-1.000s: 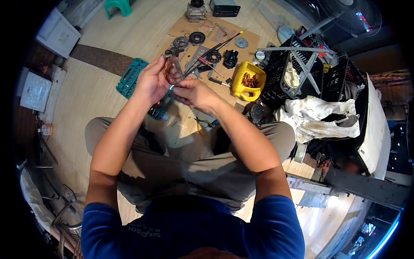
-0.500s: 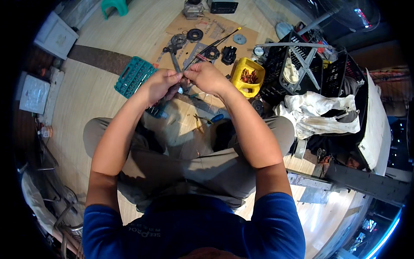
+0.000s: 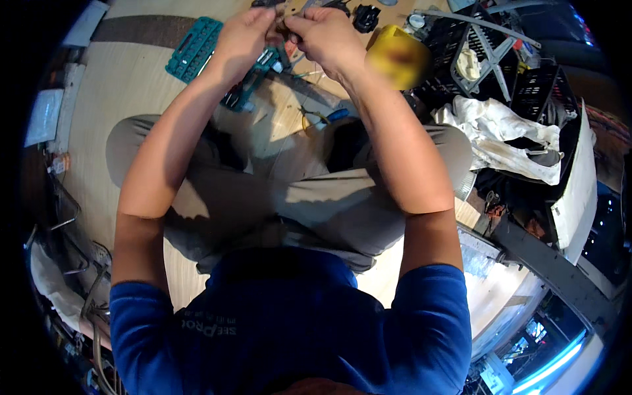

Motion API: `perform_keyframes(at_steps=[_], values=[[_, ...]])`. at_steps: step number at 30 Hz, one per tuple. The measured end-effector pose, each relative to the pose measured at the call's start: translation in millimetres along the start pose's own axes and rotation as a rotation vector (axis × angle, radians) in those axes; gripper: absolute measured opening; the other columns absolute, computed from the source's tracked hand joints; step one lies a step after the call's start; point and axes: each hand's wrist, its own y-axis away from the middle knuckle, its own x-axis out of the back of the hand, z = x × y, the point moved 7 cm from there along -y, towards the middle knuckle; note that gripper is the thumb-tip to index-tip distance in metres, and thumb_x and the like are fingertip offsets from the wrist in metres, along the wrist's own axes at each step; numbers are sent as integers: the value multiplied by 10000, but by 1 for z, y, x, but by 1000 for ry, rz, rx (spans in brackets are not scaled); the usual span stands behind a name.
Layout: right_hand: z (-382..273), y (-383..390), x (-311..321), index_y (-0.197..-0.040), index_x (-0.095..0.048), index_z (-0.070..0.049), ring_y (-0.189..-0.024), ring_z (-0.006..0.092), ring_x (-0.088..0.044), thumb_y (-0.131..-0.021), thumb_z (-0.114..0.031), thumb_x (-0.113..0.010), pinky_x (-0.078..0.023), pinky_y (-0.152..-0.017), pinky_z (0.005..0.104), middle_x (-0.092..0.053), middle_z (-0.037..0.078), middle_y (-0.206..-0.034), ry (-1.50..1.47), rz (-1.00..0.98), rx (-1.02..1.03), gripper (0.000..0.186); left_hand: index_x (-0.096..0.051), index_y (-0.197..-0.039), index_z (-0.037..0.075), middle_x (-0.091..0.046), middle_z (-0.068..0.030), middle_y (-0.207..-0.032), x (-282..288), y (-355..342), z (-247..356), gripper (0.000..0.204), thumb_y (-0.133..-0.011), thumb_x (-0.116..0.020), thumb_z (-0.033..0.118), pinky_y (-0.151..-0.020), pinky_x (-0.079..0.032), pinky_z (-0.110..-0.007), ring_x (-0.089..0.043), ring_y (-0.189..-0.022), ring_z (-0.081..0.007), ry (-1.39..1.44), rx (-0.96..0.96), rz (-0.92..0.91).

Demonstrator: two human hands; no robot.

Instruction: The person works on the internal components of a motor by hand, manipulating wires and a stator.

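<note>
Close together near the top of the head view, my left hand (image 3: 242, 41) and my right hand (image 3: 327, 41) both have their fingertips pinched. Whatever sits between them is too small and hidden to make out. A teal socket tool case (image 3: 194, 49) lies spread on the floor beside my left forearm. To the right of my right hand stands a yellow tub (image 3: 398, 64), partly blurred. Nearer to me, yellow-handled pliers (image 3: 307, 120) lie on the floor next to a blue-handled tool (image 3: 337, 115).
Black plastic crates (image 3: 454, 46) with metal strips on top stand at the right. A white stained cloth (image 3: 500, 135) hangs over a dark box nearer me. A black part (image 3: 366, 18) lies beyond the tub. Metal chair frames (image 3: 95, 309) stand at the lower left.
The view has tilted, so the floor things sit higher in the picture. My hands stay together, pinched, and appear slightly farther away from me.
</note>
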Motion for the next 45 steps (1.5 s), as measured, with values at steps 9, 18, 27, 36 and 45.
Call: perform_keyframes(at_steps=[9,18,27,36,45], values=[[8,15,-38,-934,-628,-64,-623,81,-505,-918,-236,-611,-414,-586,216,-575,-18,-723,-496,-367,-217,173,-576,-982,-10,-621,-109,-790,0,-6,27,304,-985,-458,270,-623,-518,-325,-612,-684,-227,657,89,-68],[4,10,-31,-881,-683,-72,-563,37,-457,-873,-192,-649,-349,-508,183,-562,-42,-661,-157,-375,-63,125,-548,-955,26,-314,59,-583,5,-2,35,272,-984,-463,283,-498,-271,-232,-276,-497,-69,621,83,-262],[-12,17,-29,-1074,-571,-9,-670,55,-531,-856,-128,-672,-428,-580,216,-606,-6,-769,-33,-365,82,267,-547,-961,23,-364,29,-633,2,-5,38,254,-979,-475,266,-510,-286,-240,-318,-540,-95,718,105,-256],[-28,24,-18,-1222,-493,0,-921,119,-592,-809,-105,-712,-487,-808,280,-636,79,-1026,-47,-44,288,478,-595,-989,-30,-648,-95,-871,-14,11,21,235,-976,-447,153,-723,-501,-271,-624,-798,-154,527,34,-258],[-42,28,-13,-1115,-541,-18,-766,98,-533,-771,-116,-730,-465,-705,251,-585,24,-842,-56,-130,360,405,-563,-917,15,-561,-20,-737,-7,9,26,193,-957,-502,194,-650,-463,-238,-549,-691,-105,452,60,-329]])
